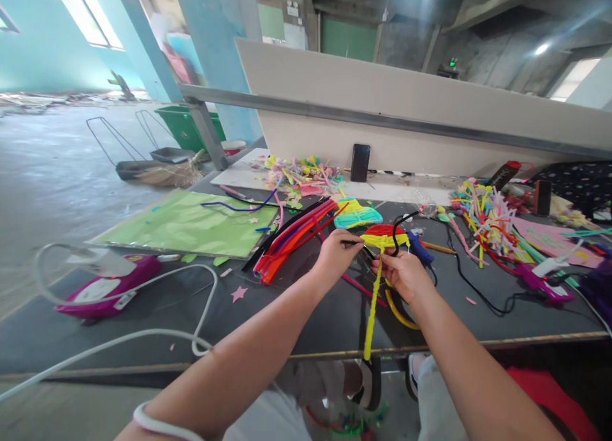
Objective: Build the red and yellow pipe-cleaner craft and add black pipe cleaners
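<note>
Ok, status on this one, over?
Left hand pinching a thin black strand. Right hand gripping the yellow pipe cleaner, tail hanging past the table edge. Colored bundle beside it, apart.

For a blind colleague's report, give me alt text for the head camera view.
The right hand holds a yellow pipe-cleaner piece above a dark table, while the left hand pinches a thin dark strand at its top. Bundled coloured pipe cleaners and a green sheet lie behind.

Bright daylight, glare top right, fisheye bending and blurring the edges
</note>
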Motion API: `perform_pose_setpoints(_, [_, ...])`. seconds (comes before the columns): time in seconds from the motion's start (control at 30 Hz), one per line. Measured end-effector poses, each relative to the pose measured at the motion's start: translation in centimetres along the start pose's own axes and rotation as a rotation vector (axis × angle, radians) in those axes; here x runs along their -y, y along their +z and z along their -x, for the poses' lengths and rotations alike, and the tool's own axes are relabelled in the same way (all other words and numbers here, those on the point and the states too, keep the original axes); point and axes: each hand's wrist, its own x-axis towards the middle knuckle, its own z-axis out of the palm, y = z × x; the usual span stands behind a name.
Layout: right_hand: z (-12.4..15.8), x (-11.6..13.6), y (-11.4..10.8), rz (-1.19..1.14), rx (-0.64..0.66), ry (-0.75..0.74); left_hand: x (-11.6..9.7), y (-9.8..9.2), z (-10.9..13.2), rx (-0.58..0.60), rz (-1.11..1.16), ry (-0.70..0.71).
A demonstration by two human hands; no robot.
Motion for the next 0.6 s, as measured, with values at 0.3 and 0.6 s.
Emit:
perform_pose_setpoints(0.3, [1.7,-1.3,1.9,0.335,-0.023,0.033,-1.6,-0.2,0.3,0.014,0.155,-0.045])
perform_pose_setpoints(0.6, [2.0,-0.7,2.3,0.434,0.083,0.097,-4.4,-1.6,0.9,0.045,0.047,0.157])
